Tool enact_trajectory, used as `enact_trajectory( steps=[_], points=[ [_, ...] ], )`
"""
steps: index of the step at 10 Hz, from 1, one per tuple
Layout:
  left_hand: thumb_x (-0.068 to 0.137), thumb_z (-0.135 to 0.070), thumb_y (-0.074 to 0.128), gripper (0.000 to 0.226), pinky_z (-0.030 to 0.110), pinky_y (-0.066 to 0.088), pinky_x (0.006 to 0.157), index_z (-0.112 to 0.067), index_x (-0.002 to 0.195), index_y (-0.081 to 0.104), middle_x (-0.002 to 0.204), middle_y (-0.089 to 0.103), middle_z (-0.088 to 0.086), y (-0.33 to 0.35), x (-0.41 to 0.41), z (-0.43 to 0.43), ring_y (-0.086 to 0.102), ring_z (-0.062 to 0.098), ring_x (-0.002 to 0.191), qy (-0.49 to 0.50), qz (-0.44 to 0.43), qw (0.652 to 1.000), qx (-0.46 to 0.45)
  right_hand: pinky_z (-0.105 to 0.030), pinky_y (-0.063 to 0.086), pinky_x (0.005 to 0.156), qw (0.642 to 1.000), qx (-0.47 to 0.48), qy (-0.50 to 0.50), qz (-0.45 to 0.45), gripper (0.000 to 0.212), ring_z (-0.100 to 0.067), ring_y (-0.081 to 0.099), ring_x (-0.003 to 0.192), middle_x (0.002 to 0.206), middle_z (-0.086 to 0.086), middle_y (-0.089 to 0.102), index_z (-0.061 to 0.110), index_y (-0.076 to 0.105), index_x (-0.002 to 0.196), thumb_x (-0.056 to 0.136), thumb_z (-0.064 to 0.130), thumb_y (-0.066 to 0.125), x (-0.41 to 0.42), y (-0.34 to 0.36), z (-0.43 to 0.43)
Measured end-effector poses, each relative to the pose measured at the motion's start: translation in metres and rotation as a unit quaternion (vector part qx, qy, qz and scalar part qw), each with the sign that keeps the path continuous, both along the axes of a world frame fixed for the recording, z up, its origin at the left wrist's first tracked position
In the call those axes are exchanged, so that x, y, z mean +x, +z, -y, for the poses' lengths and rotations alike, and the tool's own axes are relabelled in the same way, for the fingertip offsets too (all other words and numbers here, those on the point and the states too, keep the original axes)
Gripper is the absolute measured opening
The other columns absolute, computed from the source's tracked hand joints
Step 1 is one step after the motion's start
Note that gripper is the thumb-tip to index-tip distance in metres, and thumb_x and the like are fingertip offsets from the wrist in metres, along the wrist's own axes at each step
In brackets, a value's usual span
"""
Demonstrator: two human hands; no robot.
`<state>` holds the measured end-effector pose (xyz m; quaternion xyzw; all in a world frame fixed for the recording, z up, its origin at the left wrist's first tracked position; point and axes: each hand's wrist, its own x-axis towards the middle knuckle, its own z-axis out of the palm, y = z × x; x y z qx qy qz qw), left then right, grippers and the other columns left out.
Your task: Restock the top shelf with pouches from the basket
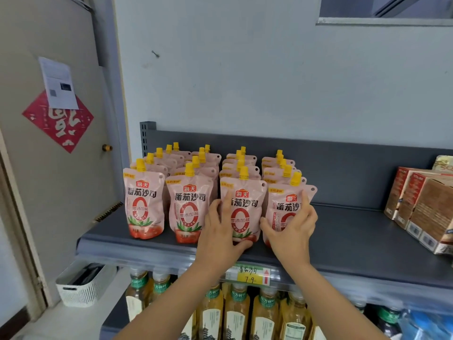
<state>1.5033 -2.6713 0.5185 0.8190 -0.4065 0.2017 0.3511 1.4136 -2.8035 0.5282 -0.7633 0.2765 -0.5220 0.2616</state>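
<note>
- My left hand [221, 227] wraps the front tomato-sauce pouch of the third row [242, 209], thumb under its near base, fingers spread up its left edge.
- My right hand [290, 224] clasps the front pouch of the fourth row [288, 207], forefinger up along its right edge, thumb low on its left side.
- Both pouches stand upright near the front of the grey top shelf [355, 239], side by side and just touching; four rows of yellow-capped pouches run back to the far panel.
- The two left-hand front pouches [143, 204] stand squared; mine look to need the same line.
- I judge the step as facing-up: slide both bases level with the left pair, labels forward, spouts upright.
- Squeezing soft pouches risks a lean; steady pressure low down should keep them standing and spare the rows behind.
- The white basket [81, 288] sits on the floor, down left; I cannot tell whether any pouches remain inside.
- Brown cartons [421, 207] hold the shelf's right end, well apart.
</note>
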Motion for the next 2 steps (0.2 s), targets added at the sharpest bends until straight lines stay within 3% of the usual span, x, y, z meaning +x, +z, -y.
enact_trajectory(
  steps=[2],
  points=[
    [0.08,-0.053,0.066,0.102,0.03,0.033,0.106,-0.035,0.149,-0.006,0.15,0.018,0.004,0.005,-0.003,-0.034,0.02,0.019,0.139,-0.057,0.018,0.998,-0.005,-0.054,0.029,0.109,0.998,0.046,-0.006,-0.045,0.112,-0.039,0.016,0.139,0.153,-0.015,0.004,0.028,0.003,0.15,0.07,0.042,0.08,-0.01,0.006,-0.012]
  ],
)
